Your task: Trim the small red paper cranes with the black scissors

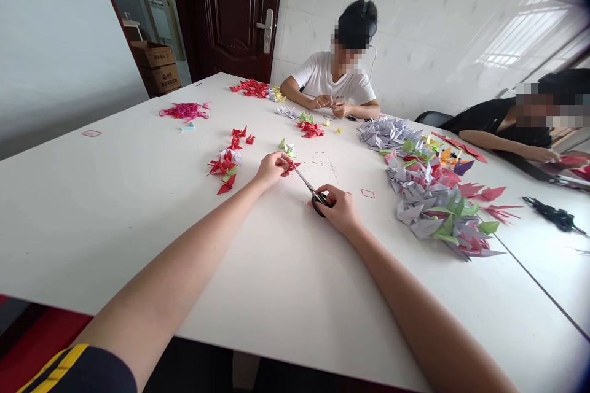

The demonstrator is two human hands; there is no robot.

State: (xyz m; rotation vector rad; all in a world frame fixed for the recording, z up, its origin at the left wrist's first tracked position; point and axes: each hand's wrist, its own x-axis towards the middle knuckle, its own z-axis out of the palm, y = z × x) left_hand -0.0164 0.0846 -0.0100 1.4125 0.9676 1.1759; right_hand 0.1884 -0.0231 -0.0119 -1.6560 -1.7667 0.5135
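My left hand (273,169) pinches a small red paper crane (292,166) above the white table (276,295). In my right hand (340,209) is a pair of scissors (317,195) with black handles, my fingers in the loops. The scissor tips reach to the red crane at my left fingertips; whether the blades touch it I cannot tell. Just beyond lies a green and white paper crane (286,147). Left of my left hand sits a group of mostly red paper cranes (223,166).
A large heap of grey, pink and green paper cranes (433,196) fills the right side. A pink string bundle (185,111) lies at the far left, black cord (554,215) at the right. Two people sit across and to the right, hands (332,105) busy. Paper scraps (329,163) dot the table.
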